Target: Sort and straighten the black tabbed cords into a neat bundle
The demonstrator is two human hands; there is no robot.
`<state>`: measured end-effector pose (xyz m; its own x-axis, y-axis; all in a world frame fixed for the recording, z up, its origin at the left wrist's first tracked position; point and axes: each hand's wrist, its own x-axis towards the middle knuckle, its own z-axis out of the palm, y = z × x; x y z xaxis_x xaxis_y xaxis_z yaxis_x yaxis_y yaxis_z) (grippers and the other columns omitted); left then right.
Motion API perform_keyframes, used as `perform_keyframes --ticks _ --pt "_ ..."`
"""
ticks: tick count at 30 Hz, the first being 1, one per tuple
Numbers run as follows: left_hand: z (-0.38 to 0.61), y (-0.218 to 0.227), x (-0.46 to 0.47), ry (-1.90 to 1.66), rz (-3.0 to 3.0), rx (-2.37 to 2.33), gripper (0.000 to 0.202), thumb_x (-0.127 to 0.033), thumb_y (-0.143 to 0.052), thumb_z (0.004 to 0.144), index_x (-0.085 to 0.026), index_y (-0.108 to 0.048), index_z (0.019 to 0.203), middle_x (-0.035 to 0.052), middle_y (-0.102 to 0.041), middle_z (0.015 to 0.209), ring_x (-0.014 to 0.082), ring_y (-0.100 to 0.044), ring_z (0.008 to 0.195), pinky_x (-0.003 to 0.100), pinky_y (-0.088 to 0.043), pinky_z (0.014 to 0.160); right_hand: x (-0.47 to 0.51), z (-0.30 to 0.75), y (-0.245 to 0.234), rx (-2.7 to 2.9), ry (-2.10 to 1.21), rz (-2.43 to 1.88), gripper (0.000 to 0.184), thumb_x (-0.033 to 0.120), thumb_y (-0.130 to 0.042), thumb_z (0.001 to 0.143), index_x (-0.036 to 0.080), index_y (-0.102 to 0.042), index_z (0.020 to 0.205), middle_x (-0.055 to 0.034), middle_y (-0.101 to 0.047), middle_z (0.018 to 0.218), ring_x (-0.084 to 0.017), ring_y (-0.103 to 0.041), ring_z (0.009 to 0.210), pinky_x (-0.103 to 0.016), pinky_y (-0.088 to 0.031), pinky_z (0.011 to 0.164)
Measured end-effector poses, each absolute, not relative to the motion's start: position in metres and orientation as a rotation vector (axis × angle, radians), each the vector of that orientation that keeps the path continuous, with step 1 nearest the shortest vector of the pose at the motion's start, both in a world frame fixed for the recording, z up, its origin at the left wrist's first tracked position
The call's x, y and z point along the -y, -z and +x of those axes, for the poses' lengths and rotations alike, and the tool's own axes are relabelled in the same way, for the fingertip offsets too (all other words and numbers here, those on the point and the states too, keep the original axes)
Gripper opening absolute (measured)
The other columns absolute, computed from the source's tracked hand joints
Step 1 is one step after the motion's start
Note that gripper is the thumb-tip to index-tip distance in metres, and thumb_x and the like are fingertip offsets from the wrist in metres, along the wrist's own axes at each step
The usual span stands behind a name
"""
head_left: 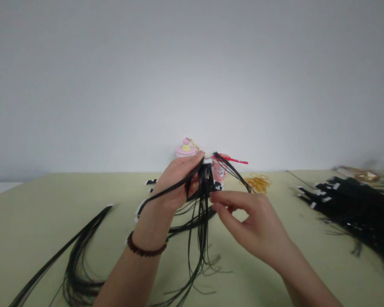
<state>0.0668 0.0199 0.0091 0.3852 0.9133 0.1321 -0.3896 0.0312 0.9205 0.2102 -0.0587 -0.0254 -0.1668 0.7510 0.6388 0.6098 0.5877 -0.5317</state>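
Observation:
My left hand (179, 179), with a dark beaded bracelet at the wrist, is closed on a bundle of black wires (204, 221) just below its white connector (208, 161). The loose wire ends hang down toward the table. One thick strand runs back over the left wrist. My right hand (249, 221) has its thumb and index finger brought together at the right side of the hanging wires. Whether a single wire sits in that pinch is too blurred to make out.
Another black wire bundle (73, 256) with a white end lies on the pale green table (35, 221) at left. A large pile of black wires (355, 213) covers the right side. Yellow rubber bands (259, 183) and a pink-lidded cup (185, 149) are near the wall.

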Motion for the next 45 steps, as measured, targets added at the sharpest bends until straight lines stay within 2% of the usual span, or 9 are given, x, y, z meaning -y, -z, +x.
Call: perform_keyframes --ticks 3,6,9,13,18,27,36,45 --pt "0.07 -0.008 -0.018 -1.072 1.126 -0.57 0.03 -0.039 -0.07 0.069 -0.012 -0.058 0.063 -0.0069 -0.044 0.044 0.0004 -0.035 0.033 0.012 -0.026 0.031 0.058 0.205 0.025 1.763 -0.212 -1.069 0.012 0.013 -0.056 0.078 0.02 -0.063 0.084 0.0041 -0.07 0.077 -0.007 -0.065 0.064 -0.014 -0.049 0.06" --pt "0.071 -0.008 -0.016 -1.054 1.128 -0.561 0.031 -0.04 -0.069 0.07 -0.013 -0.057 0.061 -0.0079 -0.04 0.042 0.0006 -0.034 0.033 0.011 -0.025 0.03 0.059 0.2 0.024 1.648 -0.313 -1.064 0.004 0.016 -0.057 0.079 0.019 -0.055 0.081 0.0032 -0.068 0.071 -0.008 -0.064 0.062 -0.015 -0.047 0.055" --pt "0.072 -0.008 -0.015 -1.031 1.17 -0.53 0.03 -0.04 -0.066 0.073 -0.013 -0.059 0.061 -0.007 -0.042 0.044 0.0003 -0.035 0.034 0.011 -0.026 0.032 0.06 0.198 0.024 1.532 -0.405 -1.024 0.011 0.02 -0.06 0.08 0.02 -0.049 0.079 0.0035 -0.067 0.066 -0.009 -0.062 0.059 -0.017 -0.047 0.053" --pt "0.073 -0.008 -0.013 -1.014 1.246 -0.522 0.03 -0.041 -0.064 0.075 -0.013 -0.062 0.063 -0.0066 -0.041 0.045 0.0002 -0.034 0.036 0.01 -0.025 0.033 0.059 0.198 0.025 1.449 -0.354 -0.979 0.02 0.021 -0.066 0.076 0.02 -0.046 0.075 0.0027 -0.067 0.066 -0.011 -0.066 0.066 -0.018 -0.05 0.058" --pt "0.073 -0.007 -0.011 -1.111 1.339 -0.632 0.031 -0.041 -0.062 0.076 -0.014 -0.06 0.061 -0.006 -0.041 0.044 0.0014 -0.034 0.035 0.012 -0.025 0.033 0.056 0.201 0.025 1.466 -0.312 -0.988 0.019 0.019 -0.064 0.077 0.02 -0.045 0.073 0.001 -0.066 0.066 -0.012 -0.066 0.064 -0.02 -0.049 0.055" --pt "0.071 -0.012 -0.003 -1.243 1.528 -0.721 0.039 -0.035 -0.055 0.081 -0.015 -0.048 0.049 -0.0046 -0.04 0.04 0.0035 -0.033 0.036 0.018 -0.02 0.035 0.053 0.204 0.026 1.516 -0.239 -0.997 0.017 0.019 -0.062 0.079 0.02 -0.047 0.071 0.002 -0.061 0.065 -0.011 -0.064 0.062 -0.019 -0.046 0.053" --pt "0.068 -0.007 -0.005 -1.306 1.669 -0.788 0.042 -0.041 -0.053 0.083 -0.016 -0.046 0.049 -0.0039 -0.038 0.043 0.0056 -0.03 0.042 0.02 -0.02 0.039 0.054 0.203 0.024 1.59 0.108 -1.073 0.014 0.015 -0.059 0.079 0.02 -0.049 0.072 0.002 -0.062 0.065 -0.01 -0.061 0.058 -0.02 -0.044 0.053" --pt "0.069 -0.006 -0.006 -1.305 1.636 -0.791 0.042 -0.042 -0.055 0.081 -0.016 -0.047 0.049 -0.004 -0.038 0.044 0.0058 -0.031 0.041 0.02 -0.02 0.039 0.063 0.198 0.019 1.674 0.198 -1.044 0.01 0.01 -0.058 0.075 0.019 -0.054 0.074 0.0032 -0.06 0.063 -0.007 -0.055 0.053 -0.02 -0.044 0.053"
